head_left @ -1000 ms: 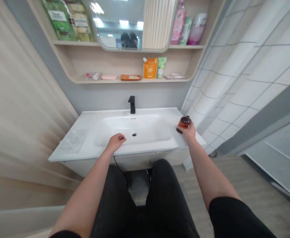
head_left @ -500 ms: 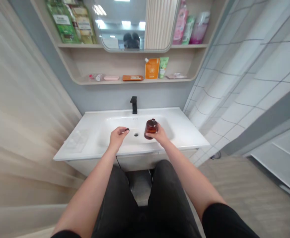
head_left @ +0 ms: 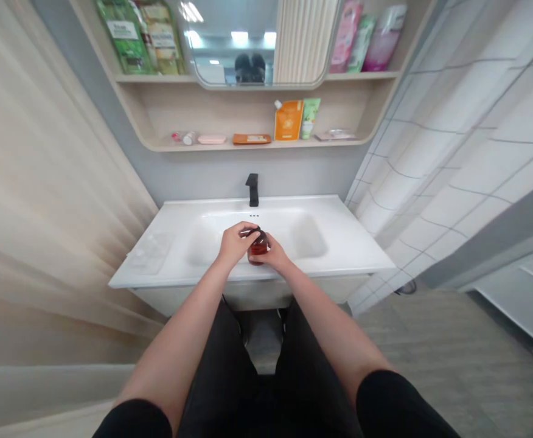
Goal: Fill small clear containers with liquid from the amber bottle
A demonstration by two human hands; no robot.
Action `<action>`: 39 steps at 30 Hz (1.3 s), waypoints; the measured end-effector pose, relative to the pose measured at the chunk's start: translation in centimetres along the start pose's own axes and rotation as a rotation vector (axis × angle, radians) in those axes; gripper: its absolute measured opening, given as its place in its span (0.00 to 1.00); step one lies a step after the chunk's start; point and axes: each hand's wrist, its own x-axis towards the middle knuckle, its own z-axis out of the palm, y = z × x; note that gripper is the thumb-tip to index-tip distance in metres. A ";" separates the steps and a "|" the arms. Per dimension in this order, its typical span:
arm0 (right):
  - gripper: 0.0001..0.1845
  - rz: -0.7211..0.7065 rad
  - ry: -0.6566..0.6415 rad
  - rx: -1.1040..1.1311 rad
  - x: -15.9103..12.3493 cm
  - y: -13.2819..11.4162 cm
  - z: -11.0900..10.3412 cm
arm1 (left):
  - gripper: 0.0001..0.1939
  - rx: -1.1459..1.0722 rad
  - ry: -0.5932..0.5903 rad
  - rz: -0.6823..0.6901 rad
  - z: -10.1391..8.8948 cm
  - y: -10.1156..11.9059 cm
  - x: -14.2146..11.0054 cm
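Over the white sink [head_left: 353, 238] at frame centre, the right hand [head_left: 276, 255] clamps a brown bottle [head_left: 259, 250] while the left hand [head_left: 235, 243] pinches at its neck

A white vanity basin [head_left: 170, 213] with a black faucet [head_left: 252, 190] stands against a pale grey wall [head_left: 202, 176], beneath light wood shelves [head_left: 157, 103] and a round-cornered mirror [head_left: 212, 61] reflecting ceiling lights [head_left: 239, 36]. White grid-lined tiles [head_left: 453, 164] cover the right side, beige panelling [head_left: 42, 182] the left, above a wood-look floor [head_left: 431, 347]
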 end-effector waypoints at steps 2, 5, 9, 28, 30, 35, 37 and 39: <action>0.42 0.014 0.018 -0.017 -0.2 0.3 -0.1 | 0.08 0.036 -0.017 0.013 0.2 -0.1 -0.1; 0.43 0.020 0.030 -0.039 -0.5 0.3 0.0 | 0.07 0.084 -0.009 0.035 0.5 -0.4 -0.3; 0.42 0.014 0.024 -0.067 -0.9 -0.2 0.0 | 0.07 0.085 0.056 0.048 0.9 -1.2 -0.8; 0.42 -0.016 0.055 -0.099 -1.1 -0.7 -0.1 | 0.07 0.139 0.063 0.127 1.0 -1.0 -1.2; 0.42 -0.015 0.054 -0.103 -1.1 -0.5 -0.1 | 0.08 0.118 0.057 0.095 0.7 -1.2 -1.0; 0.46 -0.014 0.054 -0.125 -1.1 -0.4 0.1 | 0.08 0.295 0.071 0.177 0.1 -0.6 -0.4; 0.46 -0.022 0.060 -0.132 -1.1 -0.4 0.1 | 0.08 0.395 0.067 0.215 0.0 -0.1 -0.3; 0.45 -0.028 0.061 -0.131 -1.1 -0.4 0.1 | 0.08 0.472 0.059 0.222 0.0 0.4 -0.3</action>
